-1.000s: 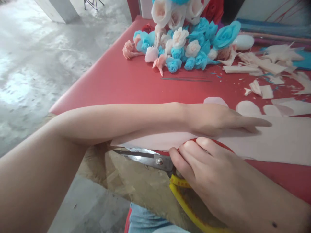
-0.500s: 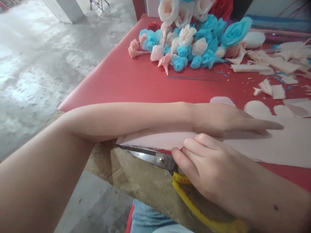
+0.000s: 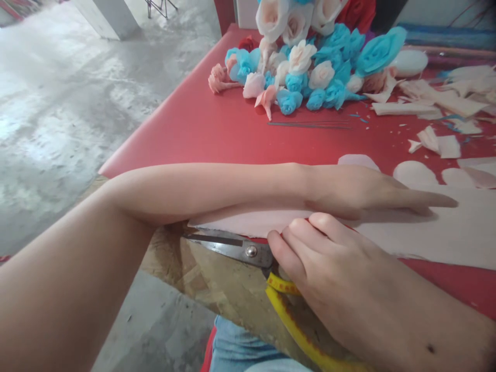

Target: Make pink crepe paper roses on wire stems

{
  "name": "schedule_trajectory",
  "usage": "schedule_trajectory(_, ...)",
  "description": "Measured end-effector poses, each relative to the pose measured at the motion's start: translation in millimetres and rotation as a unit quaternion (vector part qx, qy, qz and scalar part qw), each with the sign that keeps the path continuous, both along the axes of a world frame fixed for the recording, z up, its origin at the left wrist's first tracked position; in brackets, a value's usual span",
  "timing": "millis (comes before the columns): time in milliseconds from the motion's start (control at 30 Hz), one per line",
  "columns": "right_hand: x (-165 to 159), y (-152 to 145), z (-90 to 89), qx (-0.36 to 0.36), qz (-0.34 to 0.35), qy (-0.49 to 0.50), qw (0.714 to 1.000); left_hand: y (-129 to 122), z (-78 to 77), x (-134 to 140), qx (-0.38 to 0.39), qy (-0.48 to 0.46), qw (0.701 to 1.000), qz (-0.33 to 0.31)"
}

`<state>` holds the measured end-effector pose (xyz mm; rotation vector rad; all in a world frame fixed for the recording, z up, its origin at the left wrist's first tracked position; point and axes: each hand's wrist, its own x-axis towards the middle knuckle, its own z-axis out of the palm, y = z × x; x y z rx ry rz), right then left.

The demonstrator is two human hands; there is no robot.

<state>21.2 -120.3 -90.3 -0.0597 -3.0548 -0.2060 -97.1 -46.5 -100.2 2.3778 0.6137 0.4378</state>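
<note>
A long pale pink strip, apparently crepe paper (image 3: 445, 227), lies along the near side of the table. My left hand (image 3: 356, 188) rests flat on it, index finger stretched out to the right, the other fingers mostly hidden. Below it, my right hand (image 3: 333, 263) is curled round the yellow handles of a pair of scissors (image 3: 251, 251). The metal blades point left, appear closed, and lie just along the strip's near edge. The paper's left end shows under my left forearm.
Blue, white and pink paper flowers (image 3: 298, 82) are heaped at the back of the red table (image 3: 186, 124). Thin wires (image 3: 310, 124) lie before them. Paper scraps (image 3: 437, 108) and rounded pale pieces (image 3: 415, 173) are on the right. Brown wrapping (image 3: 225, 289) borders the near edge.
My right hand and the scissors have shifted slightly left along the paper's edge. My left hand stays in place on the paper. The whole view has moved a little.
</note>
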Motion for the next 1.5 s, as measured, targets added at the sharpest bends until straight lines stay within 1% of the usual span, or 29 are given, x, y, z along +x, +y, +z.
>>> schedule_trajectory(100,-2.2,0.8,0.9,-0.020,0.002,0.012,1.000,1.7,-2.2,-0.7,0.013,-0.024,1.000,0.000)
schedule_trajectory(167,-3.7,2.4,1.8,-0.020,0.011,0.009,1.000,2.0,-2.2,-1.3,0.018,-0.026,0.999,0.001)
schedule_trajectory(267,-7.2,4.8,2.7,-0.002,0.019,0.009,1.000,1.0,0.1,-1.5,0.014,-0.003,1.000,0.009)
schedule_trajectory(400,-10.7,6.3,3.2,0.026,0.020,0.039,0.999,-1.2,2.2,-0.1,0.020,0.036,0.999,-0.010)
schedule_trajectory(567,-12.0,7.4,5.7,0.035,0.052,0.035,0.997,-0.4,-0.9,1.1,0.045,0.040,0.998,0.002)
schedule_trajectory(667,-12.1,7.3,7.3,0.038,0.067,0.038,0.996,3.6,-2.5,0.5,0.049,0.040,0.998,-0.029)
schedule_trajectory(733,-11.7,6.6,7.7,0.040,0.062,0.052,0.996,5.6,-2.7,0.4,0.050,0.032,0.997,-0.044)
schedule_trajectory(800,-11.2,5.2,7.9,0.038,0.058,0.074,0.995,5.6,-2.3,0.7,0.047,0.031,0.998,-0.041)
schedule_trajectory(867,-10.8,2.6,8.3,0.030,0.067,0.091,0.993,3.5,-1.8,0.9,0.047,0.026,0.998,-0.033)
schedule_trajectory(1000,-7.1,-3.4,10.6,0.031,0.082,0.103,0.991,-0.9,-1.1,0.2,0.066,0.034,0.997,-0.035)
schedule_trajectory(1100,4.2,-3.0,12.6,0.033,0.057,0.114,0.991,-1.1,0.0,-0.4,0.071,0.040,0.996,-0.039)
schedule_trajectory(1167,17.4,0.6,14.1,0.031,0.041,0.108,0.993,-0.3,1.1,-0.3,0.071,0.047,0.996,-0.036)
schedule_trajectory(1233,34.5,5.9,16.9,0.036,0.011,0.112,0.993,0.5,2.0,-0.1,0.067,0.064,0.996,-0.016)
schedule_trajectory(1267,44.0,9.1,19.0,0.038,-0.011,0.122,0.992,0.9,2.0,0.1,0.067,0.067,0.996,-0.011)
schedule_trajectory(1367,73.7,22.5,28.2,0.034,-0.091,0.157,0.983,1.9,0.1,0.5,0.073,0.056,0.995,-0.023)
schedule_trajectory(1433,92.3,37.0,35.2,0.021,-0.148,0.166,0.975,2.4,-1.9,1.3,0.087,0.027,0.996,-0.022)
schedule_trajectory(1467,100.7,46.6,38.2,0.017,-0.181,0.169,0.969,2.5,-2.7,1.9,0.096,0.014,0.995,-0.034)
schedule_trajectory(1500,108.1,57.8,40.6,0.019,-0.231,0.172,0.958,2.5,-3.1,2.5,0.098,-0.003,0.995,0.001)
